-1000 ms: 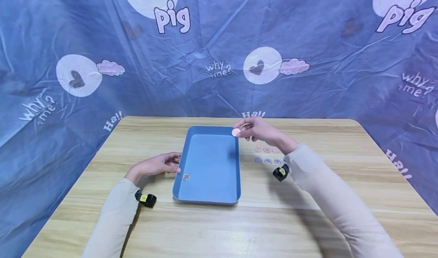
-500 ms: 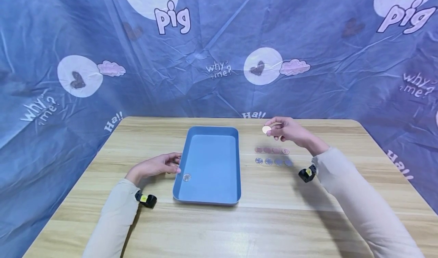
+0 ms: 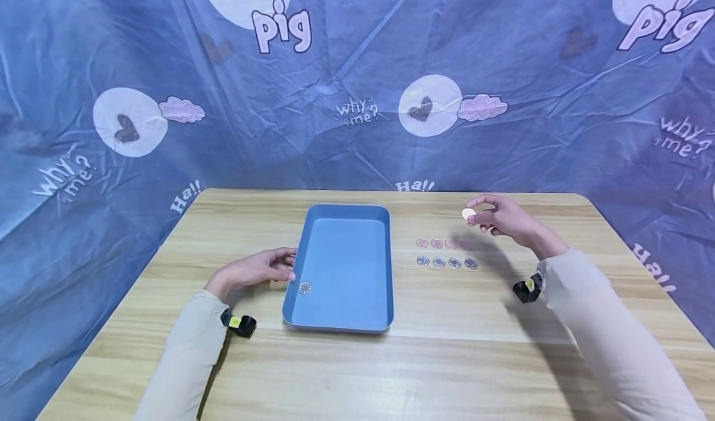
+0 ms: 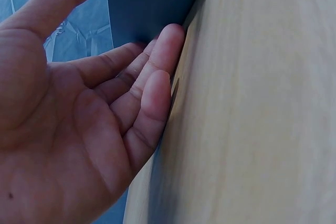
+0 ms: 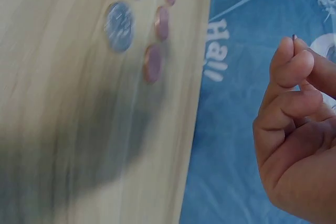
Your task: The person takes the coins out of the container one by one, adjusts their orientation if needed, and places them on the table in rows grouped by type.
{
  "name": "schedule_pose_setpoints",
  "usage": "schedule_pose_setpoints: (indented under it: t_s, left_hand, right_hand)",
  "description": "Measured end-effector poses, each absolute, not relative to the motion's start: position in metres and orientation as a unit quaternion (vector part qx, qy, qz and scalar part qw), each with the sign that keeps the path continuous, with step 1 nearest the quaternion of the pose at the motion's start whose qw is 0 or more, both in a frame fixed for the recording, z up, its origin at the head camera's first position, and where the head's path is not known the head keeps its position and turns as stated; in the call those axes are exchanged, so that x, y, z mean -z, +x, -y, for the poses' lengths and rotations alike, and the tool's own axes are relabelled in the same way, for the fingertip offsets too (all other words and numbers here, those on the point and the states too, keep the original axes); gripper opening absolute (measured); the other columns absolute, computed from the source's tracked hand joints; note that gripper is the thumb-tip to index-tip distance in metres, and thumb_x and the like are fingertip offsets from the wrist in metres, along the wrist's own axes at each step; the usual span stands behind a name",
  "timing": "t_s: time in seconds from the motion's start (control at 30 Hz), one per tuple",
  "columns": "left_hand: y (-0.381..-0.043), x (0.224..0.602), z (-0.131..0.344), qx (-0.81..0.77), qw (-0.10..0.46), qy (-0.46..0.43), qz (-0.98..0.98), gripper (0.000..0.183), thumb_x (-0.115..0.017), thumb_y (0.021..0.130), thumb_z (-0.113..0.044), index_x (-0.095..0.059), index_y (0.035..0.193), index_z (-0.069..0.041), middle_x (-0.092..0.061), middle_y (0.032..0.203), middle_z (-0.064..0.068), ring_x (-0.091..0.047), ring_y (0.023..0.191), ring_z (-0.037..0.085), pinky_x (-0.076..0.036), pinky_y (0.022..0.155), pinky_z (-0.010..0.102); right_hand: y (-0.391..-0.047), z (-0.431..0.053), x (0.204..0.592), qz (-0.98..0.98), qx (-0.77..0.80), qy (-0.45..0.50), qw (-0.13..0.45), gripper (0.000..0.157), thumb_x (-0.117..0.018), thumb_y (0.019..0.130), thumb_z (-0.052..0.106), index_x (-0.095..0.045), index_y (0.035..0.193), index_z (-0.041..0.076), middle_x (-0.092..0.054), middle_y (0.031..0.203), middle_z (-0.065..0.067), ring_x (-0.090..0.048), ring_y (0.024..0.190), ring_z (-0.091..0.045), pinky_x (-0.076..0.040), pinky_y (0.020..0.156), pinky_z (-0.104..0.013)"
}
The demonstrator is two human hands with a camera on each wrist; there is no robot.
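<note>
My right hand [image 3: 505, 217] pinches a coin [image 3: 468, 213] between thumb and fingertips, raised over the back right of the table. The coin's face looks bright and pale in the head view, while only its thin edge [image 5: 294, 38] shows in the right wrist view. Below and left of this hand lie a row of copper-coloured coins [image 3: 437, 244] and a nearer row of silver coins [image 3: 439, 262]. My left hand [image 3: 254, 271] rests with loosely bent fingers against the outer left wall of a blue tray [image 3: 390, 266], its thumb tip at the rim. One silver coin [image 3: 305, 288] lies inside the tray.
The wood-grain table [image 3: 447, 371] ends at a rear edge just behind the tray and the right hand. A blue printed cloth [image 3: 346, 67] hangs behind and at both sides. Each wrist wears a black camera, such as the right one [image 3: 527, 288].
My right hand has moved right with the coin, from the tray's back right corner to beyond the coin rows, uncovering the rows' right ends. The left hand and tray have stayed still.
</note>
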State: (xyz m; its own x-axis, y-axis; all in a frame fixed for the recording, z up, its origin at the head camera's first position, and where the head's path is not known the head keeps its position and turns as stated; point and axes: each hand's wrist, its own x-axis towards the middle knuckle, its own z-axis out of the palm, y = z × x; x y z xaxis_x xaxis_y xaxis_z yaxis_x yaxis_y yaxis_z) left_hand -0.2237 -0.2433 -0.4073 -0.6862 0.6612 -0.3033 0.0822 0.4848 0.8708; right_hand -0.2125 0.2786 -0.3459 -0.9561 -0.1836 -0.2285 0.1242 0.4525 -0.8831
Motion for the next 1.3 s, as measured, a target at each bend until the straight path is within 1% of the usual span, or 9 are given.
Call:
schedule_pose_setpoints:
  t_s: [0.13,0.33,0.5,0.63,0.7,0.87,0.97,1.17,1.3]
  left_hand:
    - [-0.224,0.407,0.243,-0.450,0.320,0.237,-0.799,0.076,-0.065,0.092,-0.024,-0.024,0.147,0.009,-0.047,0.136,0.027,-0.054,0.115,0.021,-0.045,0.095,0.021]
    - [-0.225,0.407,0.243,-0.443,0.318,0.240,-0.803,0.076,-0.065,0.093,-0.025,-0.024,0.147,0.009,-0.047,0.137,0.027,-0.054,0.117,0.023,-0.046,0.100,0.027]
    - [-0.225,0.407,0.243,-0.441,0.319,0.234,-0.805,0.077,-0.065,0.092,-0.026,-0.024,0.148,0.008,-0.048,0.137,0.026,-0.054,0.119,0.027,-0.045,0.104,0.033]
    - [-0.225,0.406,0.243,-0.444,0.320,0.227,-0.805,0.077,-0.066,0.092,-0.026,-0.025,0.148,0.007,-0.048,0.137,0.025,-0.054,0.120,0.028,-0.044,0.105,0.037]
    - [-0.225,0.406,0.243,-0.442,0.319,0.227,-0.807,0.077,-0.066,0.092,-0.027,-0.025,0.148,0.007,-0.048,0.137,0.025,-0.053,0.120,0.028,-0.044,0.104,0.035]
    - [-0.224,0.406,0.243,-0.443,0.317,0.235,-0.805,0.077,-0.066,0.092,-0.026,-0.025,0.148,0.009,-0.047,0.136,0.027,-0.054,0.117,0.025,-0.047,0.099,0.027]
    - [-0.223,0.406,0.243,-0.457,0.323,0.230,-0.796,0.077,-0.066,0.091,-0.023,-0.025,0.147,0.009,-0.047,0.136,0.026,-0.053,0.117,0.025,-0.047,0.097,0.025]
    - [-0.222,0.406,0.244,-0.464,0.324,0.229,-0.792,0.077,-0.067,0.090,-0.023,-0.025,0.147,0.009,-0.048,0.135,0.026,-0.053,0.117,0.027,-0.047,0.097,0.025]
    - [-0.222,0.406,0.244,-0.465,0.326,0.229,-0.791,0.078,-0.067,0.090,-0.023,-0.025,0.147,0.010,-0.047,0.136,0.026,-0.054,0.116,0.026,-0.048,0.097,0.026]
  right_hand:
    - [-0.211,-0.290,0.350,-0.848,0.510,-0.008,0.147,0.040,-0.060,0.094,0.015,-0.044,0.128,0.002,-0.065,0.081,0.013,-0.054,0.067,-0.004,-0.042,0.054,-0.018]
    - [-0.208,-0.301,0.356,-0.860,0.485,0.004,0.156,0.051,-0.061,0.093,0.015,-0.041,0.135,-0.004,-0.064,0.078,0.008,-0.053,0.064,-0.005,-0.043,0.053,-0.019]
    - [-0.208,-0.306,0.364,-0.867,0.469,0.012,0.168,0.049,-0.063,0.091,0.016,-0.044,0.132,-0.004,-0.064,0.075,0.004,-0.051,0.059,-0.006,-0.041,0.050,-0.021]
    - [-0.209,-0.308,0.370,-0.870,0.460,0.017,0.179,0.046,-0.063,0.091,0.015,-0.046,0.130,-0.004,-0.063,0.073,0.004,-0.051,0.057,-0.005,-0.039,0.049,-0.021]
    - [-0.209,-0.309,0.372,-0.870,0.456,0.019,0.185,0.047,-0.064,0.090,0.016,-0.046,0.130,-0.004,-0.062,0.071,0.005,-0.050,0.056,-0.005,-0.039,0.049,-0.021]
    - [-0.209,-0.309,0.377,-0.876,0.441,0.024,0.193,0.049,-0.067,0.089,0.019,-0.048,0.128,-0.003,-0.058,0.066,0.005,-0.046,0.053,-0.005,-0.037,0.048,-0.022]
    - [-0.208,-0.308,0.380,-0.880,0.432,0.025,0.198,0.048,-0.068,0.088,0.019,-0.050,0.127,-0.002,-0.060,0.068,0.005,-0.045,0.053,-0.005,-0.036,0.048,-0.022]
    - [-0.208,-0.308,0.385,-0.879,0.424,0.036,0.216,0.043,-0.067,0.088,0.016,-0.053,0.124,-0.002,-0.065,0.072,0.005,-0.051,0.057,-0.004,-0.037,0.048,-0.020]
    - [-0.208,-0.307,0.387,-0.877,0.424,0.040,0.221,0.039,-0.066,0.088,0.013,-0.053,0.122,-0.003,-0.066,0.073,0.005,-0.055,0.058,-0.005,-0.039,0.048,-0.019]
